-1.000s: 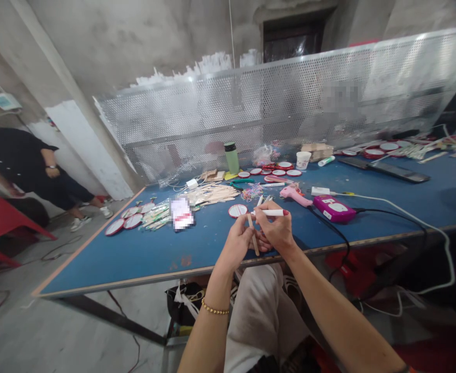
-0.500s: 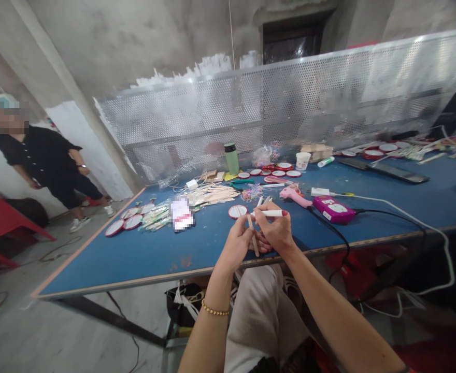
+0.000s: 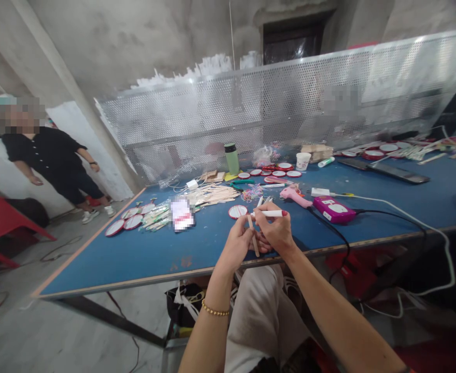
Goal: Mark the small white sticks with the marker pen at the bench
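Note:
Near the table's front edge, my left hand (image 3: 239, 241) is closed on a flat wooden craft stick (image 3: 255, 243), which points down toward me. My right hand (image 3: 278, 231) grips a white marker pen (image 3: 269, 213) with a red end, its other end over the top of the stick. The two hands are side by side, almost touching. Just beyond them a round white disc with a red rim (image 3: 238, 211) lies on the blue table (image 3: 208, 248). A pink glue gun (image 3: 296, 196) rests to the right of my hands.
Many wooden sticks (image 3: 220, 194) and a phone (image 3: 182, 214) lie at left. Further back stand a green bottle (image 3: 231, 159) and a paper cup (image 3: 302, 161). A purple box (image 3: 333, 209) with cables sits at right. A person (image 3: 53, 160) stands beyond the table's left end.
The person at the left has moved a little to the right and turned more toward the table. My hands, the stick and the marker pen stay almost in the same place.

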Demonstrator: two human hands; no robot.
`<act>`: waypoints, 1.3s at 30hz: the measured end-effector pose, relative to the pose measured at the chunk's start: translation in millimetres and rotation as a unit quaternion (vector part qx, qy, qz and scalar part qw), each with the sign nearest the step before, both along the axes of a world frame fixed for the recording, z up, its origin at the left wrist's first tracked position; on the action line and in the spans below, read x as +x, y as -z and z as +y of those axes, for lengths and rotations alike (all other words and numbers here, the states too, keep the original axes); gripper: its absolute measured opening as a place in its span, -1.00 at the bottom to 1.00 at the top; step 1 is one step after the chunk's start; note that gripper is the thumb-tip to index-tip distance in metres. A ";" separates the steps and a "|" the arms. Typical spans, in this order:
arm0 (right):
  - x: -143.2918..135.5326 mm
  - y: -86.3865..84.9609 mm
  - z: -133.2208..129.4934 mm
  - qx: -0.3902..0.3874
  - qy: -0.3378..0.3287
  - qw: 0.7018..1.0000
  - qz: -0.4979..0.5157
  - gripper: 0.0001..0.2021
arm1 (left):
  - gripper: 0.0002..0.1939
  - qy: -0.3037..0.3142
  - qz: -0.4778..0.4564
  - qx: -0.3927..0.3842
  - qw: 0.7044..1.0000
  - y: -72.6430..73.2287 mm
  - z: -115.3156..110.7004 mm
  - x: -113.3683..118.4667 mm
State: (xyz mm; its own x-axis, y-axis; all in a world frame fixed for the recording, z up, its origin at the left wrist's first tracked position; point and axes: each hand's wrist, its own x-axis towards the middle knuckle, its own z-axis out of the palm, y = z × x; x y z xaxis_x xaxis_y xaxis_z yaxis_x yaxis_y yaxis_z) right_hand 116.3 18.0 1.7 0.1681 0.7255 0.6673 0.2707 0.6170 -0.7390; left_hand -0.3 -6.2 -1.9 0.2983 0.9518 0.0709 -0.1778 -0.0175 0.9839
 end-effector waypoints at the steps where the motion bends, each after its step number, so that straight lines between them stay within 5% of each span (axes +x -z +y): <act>1: 0.0 -0.1 -0.2 -0.001 0.000 1.000 0.000 -0.83 | -0.64 0.001 -0.001 0.000 1.000 -0.1 0.0 0.2; 39: -0.1 1.0 2.4 0.008 0.006 1.000 0.010 -0.82 | -0.61 0.007 -0.009 -0.009 1.000 -2.9 -0.2 0.1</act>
